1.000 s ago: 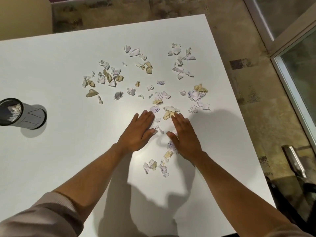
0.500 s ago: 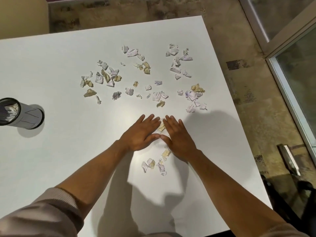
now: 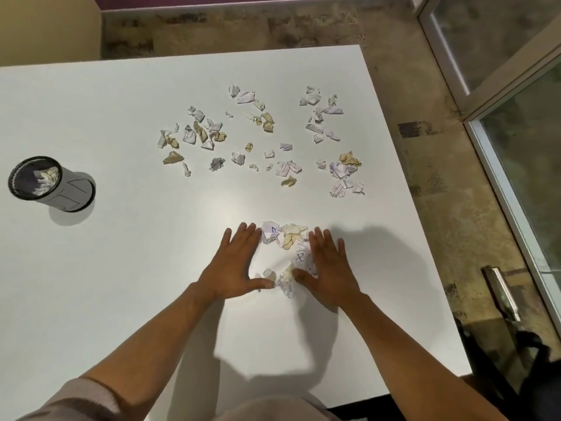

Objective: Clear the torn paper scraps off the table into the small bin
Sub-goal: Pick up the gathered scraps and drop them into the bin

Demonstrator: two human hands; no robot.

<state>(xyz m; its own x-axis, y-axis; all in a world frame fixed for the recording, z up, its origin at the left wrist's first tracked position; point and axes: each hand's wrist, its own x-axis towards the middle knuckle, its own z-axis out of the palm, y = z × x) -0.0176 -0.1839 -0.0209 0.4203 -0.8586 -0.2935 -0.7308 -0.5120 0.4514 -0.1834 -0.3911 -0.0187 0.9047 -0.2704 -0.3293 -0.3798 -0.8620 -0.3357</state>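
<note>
a white table (image 3: 91,268) fills most of the frame. mottled brown floor (image 3: 425,165) runs along the top and right. a glass door (image 3: 522,153) with a metal handle (image 3: 501,291) stands at right; a beige wall (image 3: 45,25) shows upper left.

Both hands now sit closer to the person, the left hand (image 3: 235,268) and right hand (image 3: 329,268) spread apart, and a raked-in clump of crumpled white and tan paper scraps (image 3: 287,238) (previously scattered farther out) lies between them.

The right hand (image 3: 329,268) partly hides scraps (image 3: 302,258); their writing is illegible.
</note>
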